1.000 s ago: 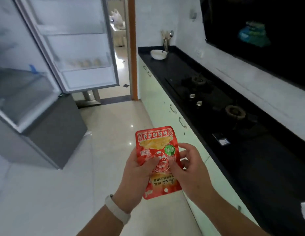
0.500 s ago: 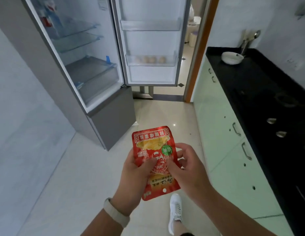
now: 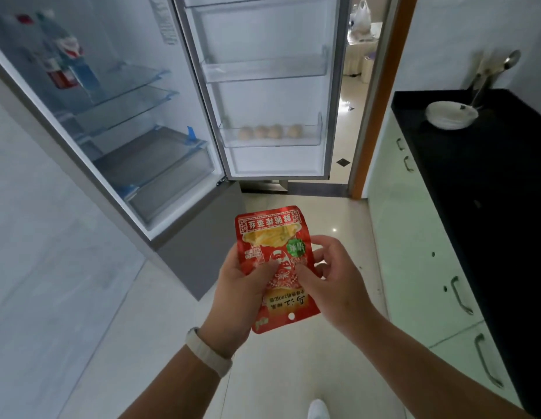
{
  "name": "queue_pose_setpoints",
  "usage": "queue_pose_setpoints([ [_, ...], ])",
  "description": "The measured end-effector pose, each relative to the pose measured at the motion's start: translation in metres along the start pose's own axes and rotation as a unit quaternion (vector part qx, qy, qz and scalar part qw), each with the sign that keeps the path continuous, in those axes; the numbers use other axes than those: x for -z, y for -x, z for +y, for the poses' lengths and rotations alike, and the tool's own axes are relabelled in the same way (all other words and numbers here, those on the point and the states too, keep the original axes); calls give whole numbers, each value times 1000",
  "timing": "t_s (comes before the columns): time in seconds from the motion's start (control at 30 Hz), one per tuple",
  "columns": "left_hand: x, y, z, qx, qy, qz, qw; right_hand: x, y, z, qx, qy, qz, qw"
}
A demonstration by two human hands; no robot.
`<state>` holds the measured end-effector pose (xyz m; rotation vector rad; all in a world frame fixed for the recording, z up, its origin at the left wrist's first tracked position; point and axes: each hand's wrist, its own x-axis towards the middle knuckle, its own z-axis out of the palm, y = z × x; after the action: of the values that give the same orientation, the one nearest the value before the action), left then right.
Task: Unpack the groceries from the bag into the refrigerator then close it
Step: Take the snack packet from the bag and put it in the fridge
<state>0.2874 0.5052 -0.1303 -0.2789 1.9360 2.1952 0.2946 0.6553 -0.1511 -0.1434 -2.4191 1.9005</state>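
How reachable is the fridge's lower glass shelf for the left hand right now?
Probably not yet: the door stands open and nothing blocks the lower glass shelf, but the left hand, holding the red packet with the right hand, is well short.

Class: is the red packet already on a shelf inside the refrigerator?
No, the left hand and right hand hold the red packet in front of the open refrigerator.

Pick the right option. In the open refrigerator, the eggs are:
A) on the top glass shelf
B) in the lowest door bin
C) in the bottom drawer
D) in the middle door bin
B: the eggs sit in a row behind the clear wall of the lowest door bin.
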Motion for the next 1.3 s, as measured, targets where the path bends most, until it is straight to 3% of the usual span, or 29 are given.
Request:
queue_pose_setpoints([
  [0.4,42,-97,27,-19,20,70,997,-54,-115,-7,11,10,-74,997],
  [0.67,117,-202,33,14,51,62,997,-137,-205,-8,-17,37,-75,996],
  [1.03,257,-337,89,17,99,60,993,-285,-333,-64,-4,80,-91,993],
  [1.3,311,-372,99,3,112,118,987,-344,-370,-72,-10,81,-149,985],
])
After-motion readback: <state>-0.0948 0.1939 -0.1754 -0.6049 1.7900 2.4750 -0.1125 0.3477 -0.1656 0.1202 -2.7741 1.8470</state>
